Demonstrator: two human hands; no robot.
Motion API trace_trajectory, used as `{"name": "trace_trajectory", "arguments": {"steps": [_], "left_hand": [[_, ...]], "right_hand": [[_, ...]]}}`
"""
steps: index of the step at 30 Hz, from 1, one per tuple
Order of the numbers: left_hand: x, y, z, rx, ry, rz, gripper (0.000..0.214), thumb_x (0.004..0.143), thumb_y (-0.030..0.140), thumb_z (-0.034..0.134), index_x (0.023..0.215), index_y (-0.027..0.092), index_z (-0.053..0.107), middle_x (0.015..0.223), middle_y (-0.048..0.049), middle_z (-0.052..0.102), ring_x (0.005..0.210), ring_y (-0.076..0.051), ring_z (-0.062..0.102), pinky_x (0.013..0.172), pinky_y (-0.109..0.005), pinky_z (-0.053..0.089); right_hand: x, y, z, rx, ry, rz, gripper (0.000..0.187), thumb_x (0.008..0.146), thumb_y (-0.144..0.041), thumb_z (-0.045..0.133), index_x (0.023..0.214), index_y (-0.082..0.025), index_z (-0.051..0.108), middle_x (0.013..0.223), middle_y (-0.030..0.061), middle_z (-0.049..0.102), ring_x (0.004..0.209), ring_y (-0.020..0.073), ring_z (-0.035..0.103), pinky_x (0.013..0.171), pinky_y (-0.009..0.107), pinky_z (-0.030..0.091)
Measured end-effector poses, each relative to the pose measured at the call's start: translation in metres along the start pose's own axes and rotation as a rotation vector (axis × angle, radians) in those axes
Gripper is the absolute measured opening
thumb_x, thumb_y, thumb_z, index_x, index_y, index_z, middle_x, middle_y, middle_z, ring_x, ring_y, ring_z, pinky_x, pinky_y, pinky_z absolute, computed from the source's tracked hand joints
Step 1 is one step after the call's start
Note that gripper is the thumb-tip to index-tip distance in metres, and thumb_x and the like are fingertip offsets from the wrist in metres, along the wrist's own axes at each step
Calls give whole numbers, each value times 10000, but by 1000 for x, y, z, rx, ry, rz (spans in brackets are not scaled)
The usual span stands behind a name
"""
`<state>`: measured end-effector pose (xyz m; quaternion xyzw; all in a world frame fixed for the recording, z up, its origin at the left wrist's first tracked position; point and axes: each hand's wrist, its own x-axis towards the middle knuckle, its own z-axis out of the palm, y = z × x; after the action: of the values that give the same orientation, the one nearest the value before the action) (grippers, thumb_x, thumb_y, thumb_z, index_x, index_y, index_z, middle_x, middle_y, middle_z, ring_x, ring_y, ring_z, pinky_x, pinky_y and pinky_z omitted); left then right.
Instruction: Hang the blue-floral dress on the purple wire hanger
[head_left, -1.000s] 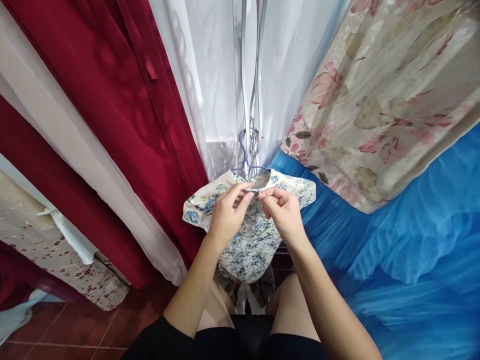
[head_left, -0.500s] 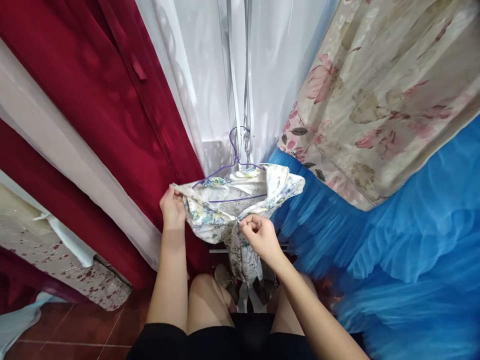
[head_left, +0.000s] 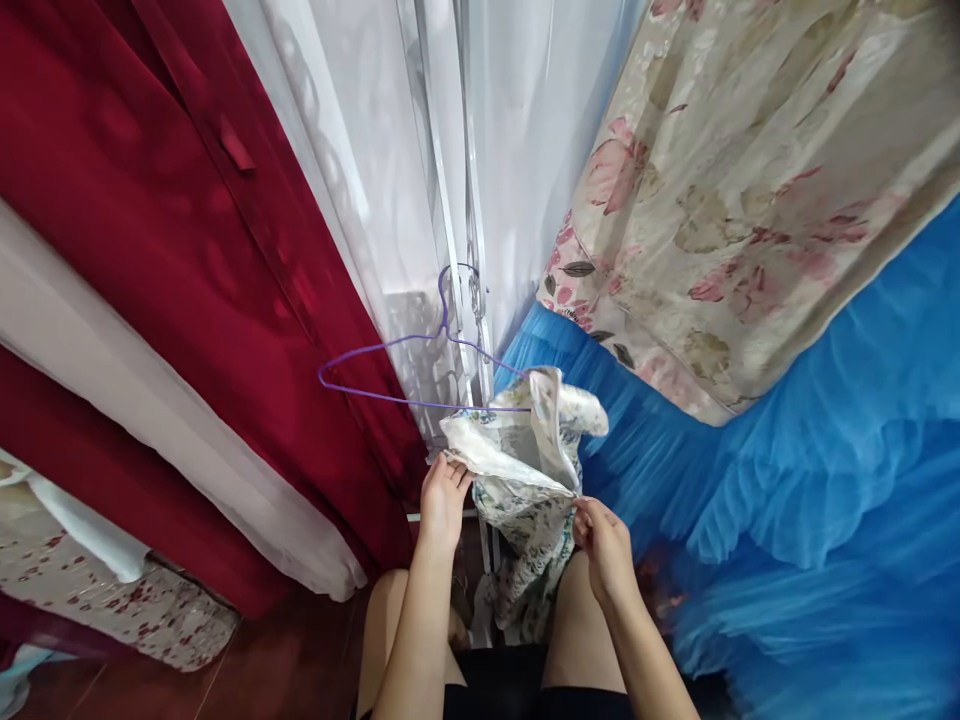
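Floral garment (head_left: 525, 510) around the unseen end of a purple hanger (head_left: 444, 318)

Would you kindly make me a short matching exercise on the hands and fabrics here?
1. Left hand
2. Right hand
3. Wire clothes hanger
4. Ruffled tulle

A. Blue, at the picture's right
B. Pinching the floral garment, on its right in the picture
C. Purple, one end bare
D. On the garment's side nearer the red fabric

Pairs: 1-D, 2-B, 3-C, 4-A
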<state>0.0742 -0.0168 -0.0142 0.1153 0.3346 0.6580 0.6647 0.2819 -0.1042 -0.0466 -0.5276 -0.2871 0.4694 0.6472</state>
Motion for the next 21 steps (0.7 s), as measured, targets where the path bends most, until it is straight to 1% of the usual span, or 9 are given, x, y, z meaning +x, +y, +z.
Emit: {"name": "trace_trajectory", "arguments": {"steps": [3,4,6,9,12,15,18,20,21], "left_hand": [[-25,-14,23,177,-212,111,213,850,347,741,903,169,636,981,-49,672,940,-173,640,879,-302,502],[-35,-17,32,277,-289,147,221,872,376,720,901,173,635,946,-34,657,909,-162,622,860,-282,486],[-56,-23,50,524,-454,201,251,932,419,643,883,174,632,855,-17,613,828,-150,579,799,-258,457],[-82,-29,72,833,-654,302,295,986,428,550,860,173,629,840,-30,584,821,-167,561,792,-274,447],[-93,-26,80,1004,-688,421,298,997,422,524,885,183,662,1002,-74,585,981,-207,576,925,-315,443],[-95,-15,69,1050,-757,347,354,974,516,525,1022,196,670,1154,-109,575,1131,-256,548,1025,-358,421],[-94,-6,39,1081,-971,46,485,946,598,519,1188,193,628,1087,-99,635,1030,-253,584,931,-347,473],[-92,-7,14,1219,-1047,-107,437,882,559,636,1094,180,672,958,-53,660,895,-222,591,817,-304,483],[-90,-8,2,1312,-1027,-144,380,835,517,702,987,169,691,875,-28,653,823,-201,578,757,-282,473]], "right_hand": [[4,-2,-18,-68,176,-24,283,741,-466,768,797,-224,632,542,-47,492,479,150,419,469,274,344],[4,-5,-20,-113,163,-56,297,737,-464,783,855,-224,652,602,-23,562,547,178,504,532,294,418],[0,-16,-20,-193,33,-116,353,738,-485,798,955,-231,684,797,36,683,785,252,634,729,353,512],[-15,-35,-13,-242,-324,-69,428,770,-547,774,1051,-230,722,1088,94,718,1128,333,611,972,428,483],[-31,-47,-2,-191,-566,45,459,773,-547,785,1071,-204,723,1046,88,719,1059,312,628,932,416,496],[-37,-50,3,-73,-640,179,424,738,-551,818,883,-169,708,775,37,666,728,206,598,707,322,495],[-32,-58,-6,41,-580,284,439,733,-578,811,818,-162,700,697,22,629,658,171,551,650,289,461],[-24,-72,-19,35,-569,275,412,765,-564,788,823,-163,714,716,30,637,671,170,550,658,285,459],[-19,-83,-26,2,-610,254,396,788,-553,769,794,-161,713,701,28,626,648,161,532,636,276,445]]}}
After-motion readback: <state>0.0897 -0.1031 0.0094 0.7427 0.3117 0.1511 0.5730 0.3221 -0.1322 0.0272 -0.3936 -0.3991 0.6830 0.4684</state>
